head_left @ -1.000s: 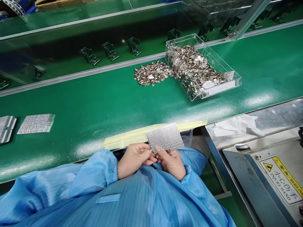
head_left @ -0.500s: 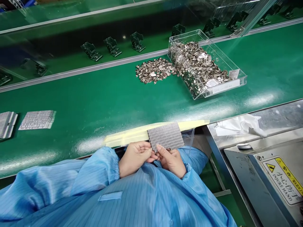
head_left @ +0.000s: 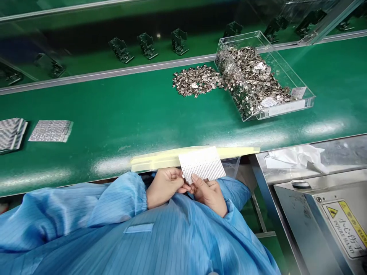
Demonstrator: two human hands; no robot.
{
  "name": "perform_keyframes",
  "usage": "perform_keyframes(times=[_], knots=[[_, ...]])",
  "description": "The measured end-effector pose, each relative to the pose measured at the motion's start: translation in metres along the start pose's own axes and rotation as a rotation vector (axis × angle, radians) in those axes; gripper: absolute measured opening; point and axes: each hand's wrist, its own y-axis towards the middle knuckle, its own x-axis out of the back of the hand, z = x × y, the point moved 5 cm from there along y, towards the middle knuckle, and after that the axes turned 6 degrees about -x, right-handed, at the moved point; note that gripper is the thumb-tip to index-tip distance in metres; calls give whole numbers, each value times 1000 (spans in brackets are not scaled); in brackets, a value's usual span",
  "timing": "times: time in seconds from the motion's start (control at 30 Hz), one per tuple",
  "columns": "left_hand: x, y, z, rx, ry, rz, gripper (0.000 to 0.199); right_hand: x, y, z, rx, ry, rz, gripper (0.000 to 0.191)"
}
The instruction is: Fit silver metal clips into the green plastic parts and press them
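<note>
A thin silvery plate with a grid of small rectangular cells (head_left: 202,164) is tilted over the near edge of the bench, its far part bright with glare. My right hand (head_left: 210,195) grips its near edge, thumb on top and fingers beneath. At the plate's lower left corner my left hand (head_left: 164,188) is closed in a pinch, the fingertips against or very close to the corner. Whatever lies between those fingertips is too small and hidden to make out.
Small metal pieces lie in a loose pile (head_left: 196,81) beside a clear plastic tray (head_left: 286,110) full of them. Leftward are a gridded sheet (head_left: 51,131) and stacked plates (head_left: 11,133). Yellow tape (head_left: 155,159) lines the edge; a metal machine box (head_left: 304,214) stands right.
My view has shifted, so the bench things sit a little differently in it. The plate has tilted slightly and now reflects bright light. Both hands keep nearly the same hold.
</note>
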Motion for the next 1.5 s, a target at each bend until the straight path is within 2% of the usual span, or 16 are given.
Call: perform_keyframes(times=[0.1,0.33,0.63,0.83,0.97,1.2,1.5], knots=[[1,0,1,10,-9,7,16,-4,-2,4,17,32,-13,29],[8,-5,-2,-135,-34,86,40,1,4,-1,-9,-23,-14,35],[12,-3,-5,-94,11,74,58,10,14,-13,0,36,-48,33],[11,-2,-5,-53,15,53,56,12,13,-11,-13,53,-89,35],[8,-2,-6,5,-3,49,48,6,8,-7,-66,51,-33,33],[4,0,-5,82,19,26,29,-9,0,4,-61,33,24,29],[1,0,-4,48,17,45,38,-9,0,5,-84,-12,52,28]])
